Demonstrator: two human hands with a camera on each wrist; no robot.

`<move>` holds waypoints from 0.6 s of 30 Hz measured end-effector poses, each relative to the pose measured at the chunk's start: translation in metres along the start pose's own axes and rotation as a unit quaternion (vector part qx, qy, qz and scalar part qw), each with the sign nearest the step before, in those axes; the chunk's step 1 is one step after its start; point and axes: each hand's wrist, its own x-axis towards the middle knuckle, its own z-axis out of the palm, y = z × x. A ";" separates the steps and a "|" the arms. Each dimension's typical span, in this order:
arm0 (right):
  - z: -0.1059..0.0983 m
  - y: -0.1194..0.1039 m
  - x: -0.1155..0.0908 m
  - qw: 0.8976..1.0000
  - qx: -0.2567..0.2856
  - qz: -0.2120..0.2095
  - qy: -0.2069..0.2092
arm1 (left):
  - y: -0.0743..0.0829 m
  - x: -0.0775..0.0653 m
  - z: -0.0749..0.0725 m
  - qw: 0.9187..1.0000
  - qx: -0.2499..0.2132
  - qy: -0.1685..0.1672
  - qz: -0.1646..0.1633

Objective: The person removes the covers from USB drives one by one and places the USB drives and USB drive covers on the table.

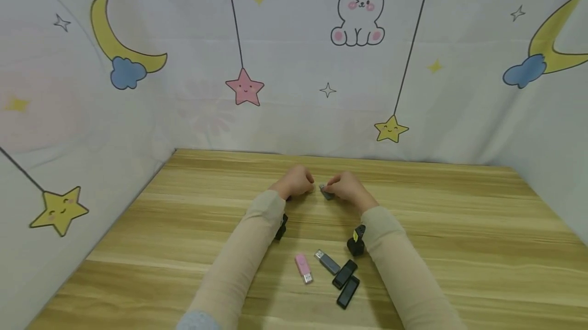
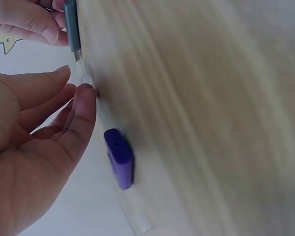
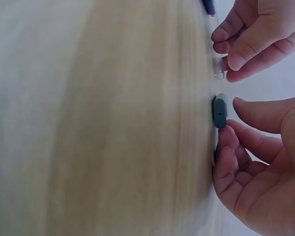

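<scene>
Near the table's far edge, a grey USB stick (image 1: 327, 194) lies with its metal plug towards a small clear cap (image 3: 219, 69), close by. Fingertips of my right hand (image 1: 347, 188) touch the stick; in the right wrist view the thumb stands a little off it. My left hand (image 2: 44, 123) has a fingertip against the cap, its thumb slightly apart from it. Beside that hand, a purple USB stick (image 2: 120, 160) rests on the table. A small pale piece (image 2: 145, 223), too blurred to name, lies beyond it.
Nearer me on the wooden table (image 1: 459, 228) lie a pink USB stick (image 1: 303, 267), another grey USB stick (image 1: 328, 262) and two black oblong pieces (image 1: 344, 274), likely USB sticks. Black wrist-camera mounts (image 1: 356, 241) show beside the sleeves. Printed cloth walls (image 1: 294, 120) enclose the table's back and sides.
</scene>
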 end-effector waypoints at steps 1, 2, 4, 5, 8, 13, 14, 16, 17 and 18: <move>-0.001 -0.001 -0.001 1.000 0.000 0.000 -0.002 | 0.001 -0.001 -0.001 1.000 0.003 -0.001 0.002; -0.002 -0.001 -0.002 1.000 0.001 0.001 -0.006 | 0.002 -0.001 -0.003 1.000 0.005 -0.002 0.003; -0.005 -0.002 -0.004 1.000 0.007 -0.003 -0.011 | 0.005 -0.004 -0.007 1.000 0.012 -0.003 0.012; -0.007 -0.003 -0.005 1.000 0.010 -0.006 -0.015 | 0.007 -0.005 -0.009 1.000 0.017 -0.002 0.019; -0.015 -0.004 -0.009 0.999 0.017 -0.023 -0.027 | 0.012 -0.011 -0.016 0.999 0.021 -0.005 0.038; -0.031 -0.009 -0.019 0.998 0.017 -0.053 -0.029 | 0.021 -0.022 -0.030 0.997 0.024 -0.006 0.076; -0.033 -0.011 -0.023 0.998 0.015 -0.059 -0.028 | 0.022 -0.024 -0.032 0.996 0.027 -0.002 0.086; -0.038 -0.015 -0.028 0.997 0.011 -0.071 -0.024 | 0.023 -0.028 -0.037 0.994 0.027 0.005 0.107; -0.040 -0.016 -0.032 0.997 0.009 -0.079 -0.024 | 0.024 -0.031 -0.040 0.993 0.027 0.009 0.115; -0.041 -0.018 -0.035 0.996 0.005 -0.087 -0.023 | 0.025 -0.033 -0.042 0.992 0.025 0.011 0.121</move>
